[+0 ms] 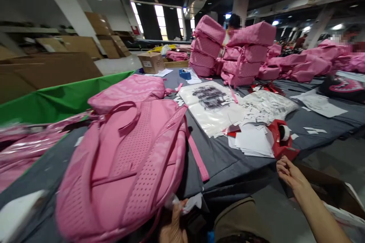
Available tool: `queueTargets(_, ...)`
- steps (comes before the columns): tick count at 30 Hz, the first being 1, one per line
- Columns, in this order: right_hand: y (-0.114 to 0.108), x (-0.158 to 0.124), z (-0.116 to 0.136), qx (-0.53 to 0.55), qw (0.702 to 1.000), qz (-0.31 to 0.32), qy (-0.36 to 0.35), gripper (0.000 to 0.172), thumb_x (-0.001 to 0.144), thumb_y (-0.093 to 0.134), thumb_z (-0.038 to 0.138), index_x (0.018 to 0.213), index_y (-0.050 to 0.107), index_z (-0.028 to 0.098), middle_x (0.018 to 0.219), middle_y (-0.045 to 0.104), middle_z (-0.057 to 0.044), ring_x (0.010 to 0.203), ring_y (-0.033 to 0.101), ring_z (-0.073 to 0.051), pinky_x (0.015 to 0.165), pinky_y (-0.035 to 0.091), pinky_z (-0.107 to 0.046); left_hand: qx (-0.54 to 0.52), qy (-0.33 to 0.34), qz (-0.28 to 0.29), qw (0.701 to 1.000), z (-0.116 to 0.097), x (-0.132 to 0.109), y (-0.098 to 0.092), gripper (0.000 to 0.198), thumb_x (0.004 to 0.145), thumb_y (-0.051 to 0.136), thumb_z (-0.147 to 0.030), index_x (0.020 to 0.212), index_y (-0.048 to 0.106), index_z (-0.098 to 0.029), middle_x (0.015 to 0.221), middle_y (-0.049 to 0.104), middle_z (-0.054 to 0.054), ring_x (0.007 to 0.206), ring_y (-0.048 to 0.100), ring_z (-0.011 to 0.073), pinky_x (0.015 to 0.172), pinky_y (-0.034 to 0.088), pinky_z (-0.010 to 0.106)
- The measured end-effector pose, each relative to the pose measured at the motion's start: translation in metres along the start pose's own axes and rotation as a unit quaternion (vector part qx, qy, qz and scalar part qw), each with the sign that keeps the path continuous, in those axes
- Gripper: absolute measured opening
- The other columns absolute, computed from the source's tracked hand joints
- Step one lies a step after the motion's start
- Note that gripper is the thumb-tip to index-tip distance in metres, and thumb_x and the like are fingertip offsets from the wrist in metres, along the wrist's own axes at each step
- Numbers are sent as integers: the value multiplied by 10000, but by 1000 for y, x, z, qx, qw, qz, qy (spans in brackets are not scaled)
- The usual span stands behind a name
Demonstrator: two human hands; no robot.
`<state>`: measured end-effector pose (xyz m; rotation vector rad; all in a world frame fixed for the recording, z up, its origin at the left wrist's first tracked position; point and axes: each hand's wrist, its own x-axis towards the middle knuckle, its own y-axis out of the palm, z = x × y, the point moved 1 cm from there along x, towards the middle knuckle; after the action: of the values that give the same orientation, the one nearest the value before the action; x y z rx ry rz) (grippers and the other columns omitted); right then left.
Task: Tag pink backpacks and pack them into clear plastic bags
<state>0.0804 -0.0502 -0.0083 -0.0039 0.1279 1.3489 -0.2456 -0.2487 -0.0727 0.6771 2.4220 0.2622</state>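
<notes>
A pink backpack [134, 167] lies on the dark-covered table with its straps and padded back facing up. Below its right edge, my left hand [174, 226] is closed, pinching a crumpled white, partly see-through scrap [194, 203]. My right hand [288, 172] is at the table's front edge, fingers curled together against the cutter end of a red tape dispenser [276, 138]. Whether a strip of tape is between those fingertips is too small to tell. White paper sheets [253, 140] lie beside the dispenser. Behind them are white plastic bags [209, 106] with black print.
Another pink bag [128, 89] lies behind the backpack. Stacked pink backpacks [207, 45] stand at the back, near a person. A blue tape dispenser [185, 74] and a cardboard box [151, 62] are farther back. A green-edged bin [57, 98] with plastic-wrapped pink items borders the left.
</notes>
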Motion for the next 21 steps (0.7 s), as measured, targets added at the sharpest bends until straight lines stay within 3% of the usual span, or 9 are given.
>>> queueTargets(3, 66, -36, -12, 34, 983, 167, 68, 515, 822, 657, 593, 648, 319, 246, 581, 225, 96, 456, 159, -72, 358, 211, -172, -34, 12, 11, 999, 2, -7, 5, 600, 515, 886, -648, 787, 764, -128, 769, 752, 79, 764, 715, 258, 749, 589, 352)
queueTargets(5, 112, -68, -10, 21, 936, 337, 97, 482, 874, 612, 601, 672, 363, 241, 589, 240, 88, 474, 178, -83, 380, 233, -189, -50, 58, 9, 997, 2, -10, 11, 548, 558, 885, -618, 771, 755, -130, 760, 740, 56, 758, 695, 218, 772, 563, 322)
queueTargets(6, 134, -83, -6, -7, 899, 430, 85, 467, 891, 601, 600, 683, 399, 234, 592, 276, 78, 488, 215, -89, 404, 260, -199, -55, 80, 7, 995, 0, -10, 13, 522, 585, 879, -606, 761, 747, -132, 746, 730, 46, 741, 683, 200, 770, 552, 310)
queueTargets(8, 174, -107, 5, -89, 805, 587, -4, 439, 914, 588, 585, 703, 475, 217, 618, 385, 50, 541, 333, -104, 482, 335, -220, -66, 103, 16, 992, -4, -9, 17, 508, 632, 854, -605, 783, 739, -133, 738, 720, 43, 720, 668, 189, 760, 544, 311)
queueTargets(10, 209, -122, 13, -164, 709, 674, -124, 409, 930, 565, 561, 726, 533, 208, 670, 488, 25, 613, 433, -123, 567, 390, -237, -84, 119, 34, 989, -8, -10, 20, 530, 660, 833, -610, 883, 747, -137, 839, 746, 69, 804, 687, 220, 810, 548, 339)
queueTargets(12, 237, -128, 14, -215, 640, 707, -211, 389, 953, 512, 535, 738, 548, 212, 682, 532, 21, 627, 472, -131, 589, 396, -240, -105, 150, 47, 982, -12, -12, 22, 564, 673, 824, -612, 996, 744, -157, 1001, 759, 94, 968, 691, 264, 915, 534, 375)
queueTargets(14, 254, -128, 8, -254, 605, 705, -269, 373, 966, 473, 509, 741, 544, 220, 670, 552, 23, 609, 487, -131, 566, 379, -233, -120, 179, 63, 974, -14, -14, 22, 585, 685, 816, -616, 1057, 736, -173, 1097, 750, 104, 1076, 670, 288, 993, 505, 394)
queueTargets(21, 256, -123, -12, -331, 572, 605, -443, 283, 988, 423, 381, 797, 576, 240, 727, 664, -10, 645, 607, -159, 574, 396, -247, -112, 200, 88, 969, -16, -12, 19, 624, 707, 795, -626, 1110, 722, -155, 1181, 731, 129, 1152, 644, 307, 1049, 475, 397)
